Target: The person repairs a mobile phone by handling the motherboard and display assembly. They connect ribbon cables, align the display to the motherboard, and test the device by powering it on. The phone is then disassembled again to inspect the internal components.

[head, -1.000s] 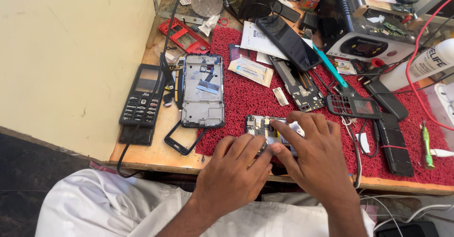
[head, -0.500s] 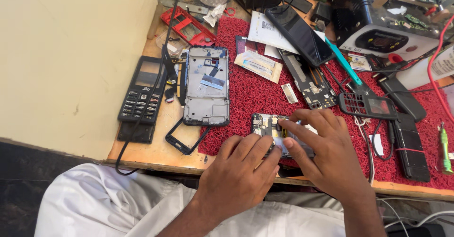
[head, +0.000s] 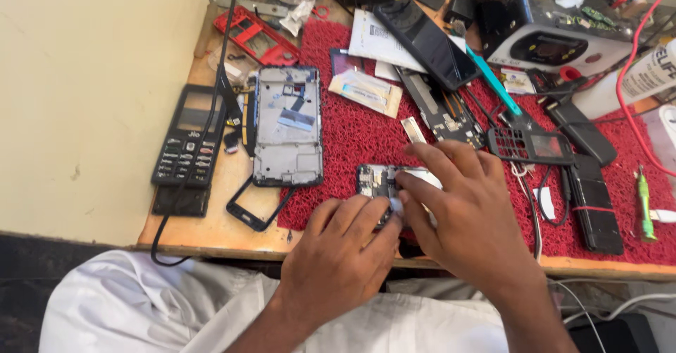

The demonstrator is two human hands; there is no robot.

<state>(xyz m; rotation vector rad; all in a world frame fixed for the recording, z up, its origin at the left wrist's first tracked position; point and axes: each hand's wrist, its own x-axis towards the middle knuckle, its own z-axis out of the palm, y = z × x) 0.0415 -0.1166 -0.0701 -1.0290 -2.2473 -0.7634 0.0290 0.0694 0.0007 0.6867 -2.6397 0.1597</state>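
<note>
Nearest the wearer, both hands meet over an opened phone (head: 380,182) lying at the front edge of the red textured mat (head: 352,134). The left hand (head: 343,258) lies flat with fingers curled against the phone's near side, and the right hand (head: 468,215) presses down from the right, thumb and forefinger pinched together on a small pale part (head: 396,203) at the phone's lower edge; whether that part is gripped or only pressed cannot be told. Risk, as judged: the phone sits close to the bench edge, so a slip of either hand could push it off, and fingers bearing on exposed circuitry could bend or crack a component. Loose parts crowd the mat, so a small piece could be lost among them. Further out, a stripped grey phone frame (head: 289,127) lies upright in view, with a black keypad handset (head: 189,138) to its left on bare wood. Beyond, a tan rectangular packet (head: 366,91) with a white label lies tilted, a white printed paper sheet (head: 377,41) sits under a dark phone (head: 426,43), and a white bottle (head: 644,78) with dark lettering lies at far right.
</note>
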